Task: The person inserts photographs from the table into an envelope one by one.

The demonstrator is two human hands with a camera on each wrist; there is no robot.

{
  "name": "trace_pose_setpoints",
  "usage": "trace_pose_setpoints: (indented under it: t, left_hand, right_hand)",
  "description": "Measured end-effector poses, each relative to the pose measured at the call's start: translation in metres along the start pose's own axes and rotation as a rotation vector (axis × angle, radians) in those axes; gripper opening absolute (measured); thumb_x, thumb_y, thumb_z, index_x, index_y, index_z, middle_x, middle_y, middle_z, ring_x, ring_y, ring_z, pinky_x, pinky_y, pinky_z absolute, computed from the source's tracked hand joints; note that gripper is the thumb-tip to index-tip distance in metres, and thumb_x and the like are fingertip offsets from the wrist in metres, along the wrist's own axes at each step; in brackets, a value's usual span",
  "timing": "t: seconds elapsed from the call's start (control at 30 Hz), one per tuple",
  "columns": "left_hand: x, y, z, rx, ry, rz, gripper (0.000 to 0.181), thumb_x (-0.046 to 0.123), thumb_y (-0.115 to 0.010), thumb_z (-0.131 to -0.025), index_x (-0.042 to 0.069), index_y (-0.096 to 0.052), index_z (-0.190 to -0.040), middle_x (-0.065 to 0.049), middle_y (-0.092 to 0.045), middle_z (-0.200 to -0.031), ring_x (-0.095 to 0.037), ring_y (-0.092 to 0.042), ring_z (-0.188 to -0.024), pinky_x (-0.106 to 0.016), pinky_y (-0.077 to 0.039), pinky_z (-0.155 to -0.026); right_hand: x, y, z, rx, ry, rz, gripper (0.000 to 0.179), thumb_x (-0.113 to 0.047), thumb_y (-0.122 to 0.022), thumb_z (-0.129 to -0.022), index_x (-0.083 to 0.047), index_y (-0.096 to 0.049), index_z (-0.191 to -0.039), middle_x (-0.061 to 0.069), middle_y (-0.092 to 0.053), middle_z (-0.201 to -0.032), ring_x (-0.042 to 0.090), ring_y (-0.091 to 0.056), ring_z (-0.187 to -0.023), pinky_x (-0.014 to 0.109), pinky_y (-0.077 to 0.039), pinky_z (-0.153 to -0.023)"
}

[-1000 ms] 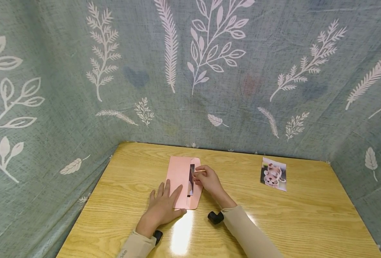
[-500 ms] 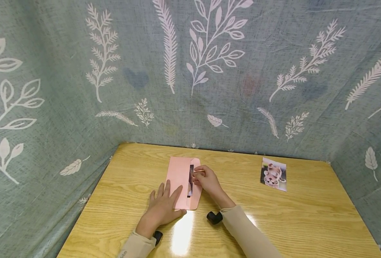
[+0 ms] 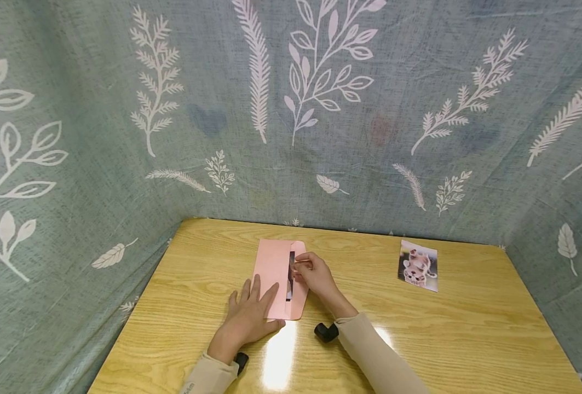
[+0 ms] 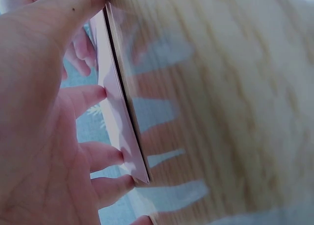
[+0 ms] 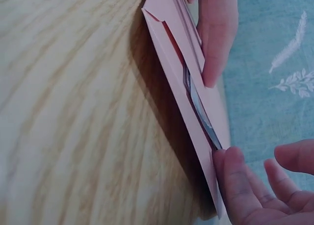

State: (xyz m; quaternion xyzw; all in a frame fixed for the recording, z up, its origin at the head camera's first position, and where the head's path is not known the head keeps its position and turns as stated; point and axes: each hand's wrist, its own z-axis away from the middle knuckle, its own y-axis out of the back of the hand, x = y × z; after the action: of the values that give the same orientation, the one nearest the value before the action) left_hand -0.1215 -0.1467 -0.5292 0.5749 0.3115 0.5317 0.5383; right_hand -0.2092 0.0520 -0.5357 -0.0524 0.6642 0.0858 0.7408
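Note:
A pink envelope lies on the table, its flap side toward the right. From its slit shows a narrow dark strip of a photo. The left hand rests on the envelope's lower left part with its fingers spread. At the opening, the right hand pinches the photo's edge between its fingertips, the other fingers lifted off. In the right wrist view the photo's edge runs along the slit up to the fingertips; the rest of it is hidden inside the envelope.
Another photo, of a small animal, lies toward the back right of the wooden table. A green-grey cloth with white leaf prints hangs behind the table and at both sides.
The photo has slid left, deeper into the envelope, so a narrower strip shows. The right hand has shifted slightly left with it. The left hand has stayed in place.

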Motion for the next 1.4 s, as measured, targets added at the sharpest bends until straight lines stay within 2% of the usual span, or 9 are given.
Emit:
trace_pose_setpoints:
  t: [0.3, 0.63, 1.1, 1.3, 1.4]
  left_hand:
    - [0.0001, -0.0012, 0.0002, 0.005, 0.007, -0.001, 0.087, 0.068, -0.064, -0.085, 0.025, -0.037, -0.156, -0.032, -0.015, -0.159, -0.049, -0.018, -0.145, -0.071, -0.018, -0.107]
    - [-0.0001, -0.0009, -0.0004, 0.003, 0.005, 0.005, 0.087, 0.066, -0.064, -0.086, 0.025, -0.036, -0.157, -0.039, -0.014, -0.156, -0.050, -0.015, -0.146, -0.072, -0.018, -0.107]
    - [0.0002, 0.0001, -0.0001, 0.006, 0.007, -0.006, 0.086, 0.066, -0.065, -0.085, 0.024, -0.038, -0.156, -0.038, -0.017, -0.156, -0.049, -0.017, -0.145, -0.072, -0.019, -0.106]
    - [0.0021, 0.0021, -0.0010, -0.027, 0.004, -0.003, 0.082, 0.065, -0.065, -0.086, 0.028, -0.039, -0.155, -0.030, -0.018, -0.160, -0.050, -0.017, -0.145, -0.074, -0.017, -0.106]
    - [0.0027, 0.0026, -0.0021, -0.037, 0.004, 0.014, 0.081, 0.064, -0.066, -0.086, 0.029, -0.040, -0.155, -0.029, -0.017, -0.160, -0.051, -0.015, -0.145, -0.075, -0.016, -0.106]
  right_hand:
    - [-0.0015, 0.0043, 0.0047, 0.013, -0.037, 0.071, 0.023, -0.003, -0.054, -0.100, 0.006, -0.060, -0.120, 0.020, -0.067, -0.107, 0.027, -0.069, -0.089, 0.035, -0.058, -0.077]
    - [-0.0013, 0.0064, 0.0042, -0.019, -0.065, 0.117, 0.024, -0.006, -0.055, -0.100, 0.004, -0.061, -0.122, 0.015, -0.071, -0.100, 0.022, -0.068, -0.085, 0.033, -0.058, -0.074]
    - [0.0011, 0.0033, 0.0054, -0.044, -0.048, 0.156, 0.023, -0.009, -0.057, -0.101, 0.003, -0.061, -0.120, 0.017, -0.071, -0.104, 0.025, -0.069, -0.088, 0.033, -0.057, -0.077]
    - [-0.0005, -0.0003, 0.0069, -0.082, -0.010, 0.151, 0.024, -0.010, -0.058, -0.102, 0.007, -0.059, -0.119, 0.021, -0.070, -0.106, 0.030, -0.070, -0.088, 0.035, -0.058, -0.076]
    - [-0.0022, -0.0022, 0.0081, -0.076, -0.014, 0.158, 0.024, -0.010, -0.058, -0.102, 0.006, -0.059, -0.120, 0.021, -0.070, -0.106, 0.030, -0.070, -0.089, 0.035, -0.058, -0.076]
